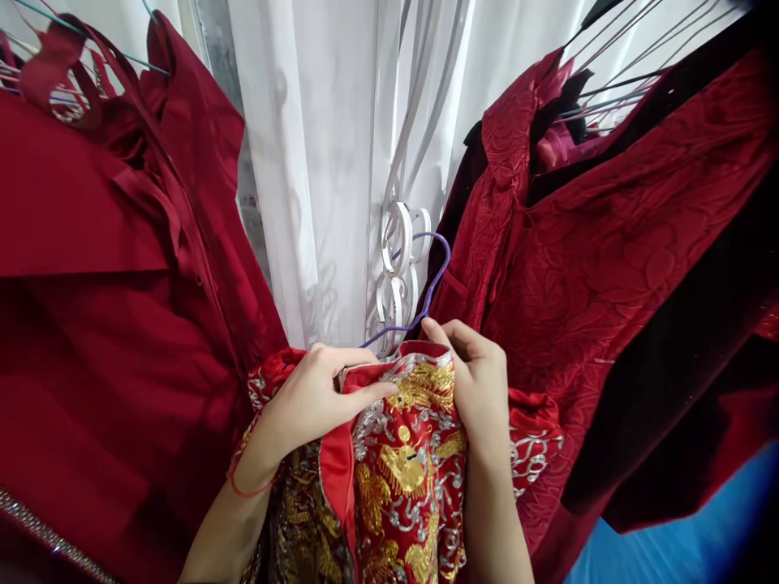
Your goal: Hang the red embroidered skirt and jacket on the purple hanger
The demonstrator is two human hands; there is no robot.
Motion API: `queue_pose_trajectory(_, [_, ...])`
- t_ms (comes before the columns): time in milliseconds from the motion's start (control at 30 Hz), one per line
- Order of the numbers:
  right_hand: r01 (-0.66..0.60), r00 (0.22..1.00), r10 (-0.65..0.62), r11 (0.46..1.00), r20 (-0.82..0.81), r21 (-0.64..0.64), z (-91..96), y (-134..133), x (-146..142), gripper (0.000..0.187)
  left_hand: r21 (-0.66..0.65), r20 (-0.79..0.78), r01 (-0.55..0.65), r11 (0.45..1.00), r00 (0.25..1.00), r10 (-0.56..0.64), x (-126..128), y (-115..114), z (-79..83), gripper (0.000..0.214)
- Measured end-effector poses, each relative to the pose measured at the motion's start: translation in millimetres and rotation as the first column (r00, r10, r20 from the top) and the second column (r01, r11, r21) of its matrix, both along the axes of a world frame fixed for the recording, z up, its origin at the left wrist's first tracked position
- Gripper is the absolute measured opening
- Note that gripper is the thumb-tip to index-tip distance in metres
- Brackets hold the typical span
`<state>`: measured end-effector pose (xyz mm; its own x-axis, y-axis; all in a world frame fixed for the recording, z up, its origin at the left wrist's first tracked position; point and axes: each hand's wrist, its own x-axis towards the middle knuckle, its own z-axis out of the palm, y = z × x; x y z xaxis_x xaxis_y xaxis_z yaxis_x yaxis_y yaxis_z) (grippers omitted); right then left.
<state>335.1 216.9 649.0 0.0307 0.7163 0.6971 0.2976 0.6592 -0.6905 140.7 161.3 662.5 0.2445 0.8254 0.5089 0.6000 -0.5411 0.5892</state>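
A red embroidered jacket (405, 470) with gold and silver motifs is in front of me, its collar at the top and its front edge folded to show plain red lining. My left hand (320, 393) grips the left side of the collar, thumb lying over the embroidery. On the other side, my right hand (478, 369) pinches the right collar edge, its fingertips close to the hanger wire. A purple wire hanger (438, 280) rises out of the neck, its hook up near the white scrollwork; its lower part is hidden inside the jacket.
Dark red dresses (79, 341) hang at the left on hangers. A red patterned garment (584, 268) and dark velvet clothes hang at the right. White curtains (304, 162) and a white scrolled metal stand (398, 239) are behind. Blue material (675, 535) shows at the lower right.
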Motion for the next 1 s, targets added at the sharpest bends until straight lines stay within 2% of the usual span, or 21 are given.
queue_pose_trajectory(167, [-0.183,0.981,0.186,0.981,0.050,-0.058,-11.0,6,-3,0.045,0.035,-0.033,-0.076,0.996,0.996,0.077,-3,-9,-12.1,0.023])
queue_pose_trajectory(333, [-0.336,0.931,0.350,0.933,0.105,-0.131,-24.2,18,2,0.049,0.107,-0.064,-0.219,0.970,0.972,0.227,13,-19,-35.4,0.020])
queue_pose_trajectory(400, [-0.336,0.927,0.349,0.936,0.138,-0.104,-26.9,17,7,0.043,0.128,-0.033,-0.276,0.953,0.959,0.282,21,-23,-46.9,0.021])
queue_pose_trajectory(500, [-0.254,0.960,0.243,0.965,0.137,0.068,-32.6,10,23,0.032,0.170,0.047,-0.358,0.918,0.934,0.355,36,-31,-61.4,0.021])
queue_pose_trajectory(567, [-0.303,0.952,0.285,0.933,0.117,0.192,-42.2,3,37,0.039,0.175,0.100,-0.398,0.901,0.917,0.386,47,-38,-68.1,0.019])
queue_pose_trajectory(633, [-0.419,0.908,0.404,0.878,0.113,0.231,-56.0,-5,49,0.047,0.192,0.154,-0.420,0.887,0.905,0.395,60,-46,-73.0,0.016])
queue_pose_trajectory(733, [-0.498,0.863,0.484,0.863,0.146,0.084,-75.8,-15,59,0.070,0.227,0.179,-0.421,0.878,0.905,0.387,78,-56,-80.2,0.012])
queue_pose_trajectory(767, [-0.517,0.843,0.508,0.856,0.174,0.002,-80.1,-18,62,0.067,0.223,0.171,-0.423,0.878,0.904,0.392,83,-58,-83.0,0.012])
queue_pose_trajectory(800, [-0.541,0.815,0.543,0.838,0.203,-0.072,-82.9,-21,63,0.057,0.209,0.163,-0.430,0.878,0.901,0.402,87,-59,-86.1,0.013])
queue_pose_trajectory(867, [-0.586,0.762,0.598,0.800,0.249,-0.127,-84.3,-22,67,0.034,0.179,0.183,-0.461,0.869,0.883,0.431,90,-62,-92.5,0.013])
queue_pose_trajectory(933, [-0.592,0.761,0.578,0.805,0.295,-0.049,-82.2,-19,71,0.025,0.168,0.245,-0.497,0.851,0.857,0.452,90,-63,-97.9,0.015])
queue_pose_trajectory(1000, [-0.564,0.790,0.509,0.822,0.341,0.081,-79.3,-13,76,0.024,0.147,0.304,-0.525,0.838,0.831,0.467,89,-63,-101.0,0.017])
